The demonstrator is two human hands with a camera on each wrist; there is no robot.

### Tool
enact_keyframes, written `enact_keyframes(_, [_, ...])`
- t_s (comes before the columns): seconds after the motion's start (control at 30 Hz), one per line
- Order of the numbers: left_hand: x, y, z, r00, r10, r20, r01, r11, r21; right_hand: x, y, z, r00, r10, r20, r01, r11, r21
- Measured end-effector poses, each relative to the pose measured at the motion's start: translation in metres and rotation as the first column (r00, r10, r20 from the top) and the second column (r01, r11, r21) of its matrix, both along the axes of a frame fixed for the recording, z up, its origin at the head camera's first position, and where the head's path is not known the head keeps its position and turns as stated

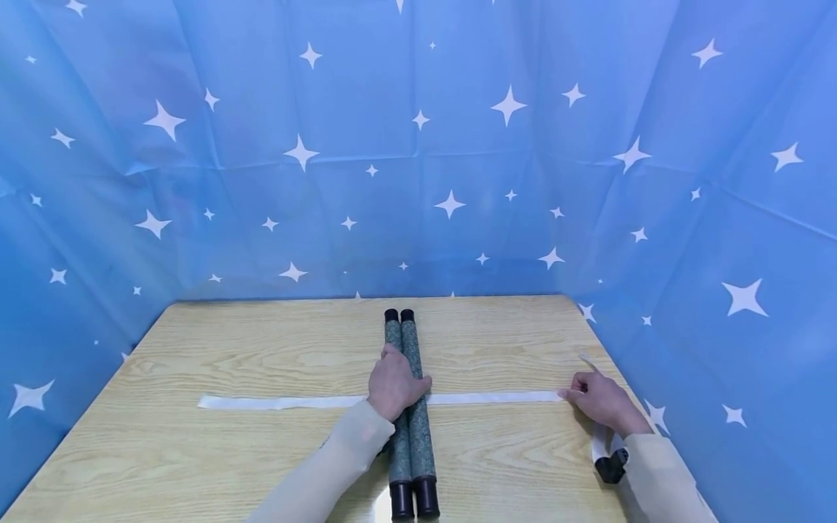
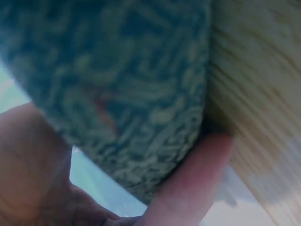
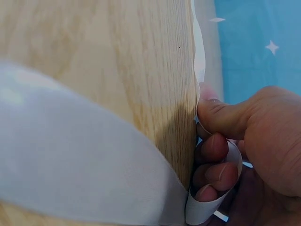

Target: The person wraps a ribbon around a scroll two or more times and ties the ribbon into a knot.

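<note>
A rolled-up scroll (image 1: 421, 443), two parallel green mottled rolls with dark end knobs, lies lengthwise on the table. My left hand (image 1: 391, 381) grips it from above near the middle, thumb over the right roll. Close up in the left wrist view, the patterned green scroll (image 2: 131, 94) sits between thumb and finger. A white ribbon (image 1: 493, 398) stretches crosswise, passing behind the scroll and hand; whether it runs under both rolls is hidden. At its right part, my right hand (image 1: 603, 399) pinches the ribbon. The right wrist view shows ribbon (image 3: 198, 61) at the thumb and looped around curled fingers.
The wood-grain table (image 1: 275, 349) has its right edge close to the right hand. Blue cloth with white stars (image 1: 366, 109) hangs behind and at both sides. Ribbon and a black object (image 1: 611, 466) show by the right wrist.
</note>
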State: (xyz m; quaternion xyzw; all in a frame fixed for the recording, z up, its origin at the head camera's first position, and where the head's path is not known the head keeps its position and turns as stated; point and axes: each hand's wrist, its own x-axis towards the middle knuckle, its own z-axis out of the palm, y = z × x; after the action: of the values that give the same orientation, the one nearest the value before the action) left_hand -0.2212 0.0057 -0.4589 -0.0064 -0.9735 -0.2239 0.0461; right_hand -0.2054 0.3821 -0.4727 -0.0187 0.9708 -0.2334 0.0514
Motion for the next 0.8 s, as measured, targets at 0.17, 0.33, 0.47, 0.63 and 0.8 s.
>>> enact_keyframes(0.17, [0.001, 0.0, 0.005, 0.998, 0.012, 0.058, -0.011, 1.0, -0.013, 0.001, 0.0, -0.002, 1.0, -0.019, 0.008, 0.019, 1.0, -0.009])
enact_keyframes(0.33, [0.004, -0.006, 0.013, 0.989, 0.024, 0.143, -0.015, 0.998, -0.068, 0.002, -0.002, -0.003, 1.0, -0.018, -0.004, 0.018, 1.0, -0.012])
enact_keyframes(0.47, [0.003, -0.017, 0.02, 0.99, 0.004, 0.139, 0.018, 0.988, -0.156, 0.003, -0.002, -0.004, 1.0, -0.019, -0.007, 0.019, 1.0, -0.003])
enact_keyframes(0.63, [-0.002, -0.045, 0.028, 0.986, -0.084, 0.145, 0.096, 0.993, -0.075, 0.003, 0.001, -0.003, 1.0, -0.01, -0.028, 0.01, 1.0, 0.01])
enact_keyframes(0.8, [-0.008, -0.082, 0.027, 0.964, -0.254, 0.071, 0.258, 0.965, -0.054, 0.003, 0.001, -0.002, 0.999, -0.001, -0.035, 0.001, 1.0, 0.007])
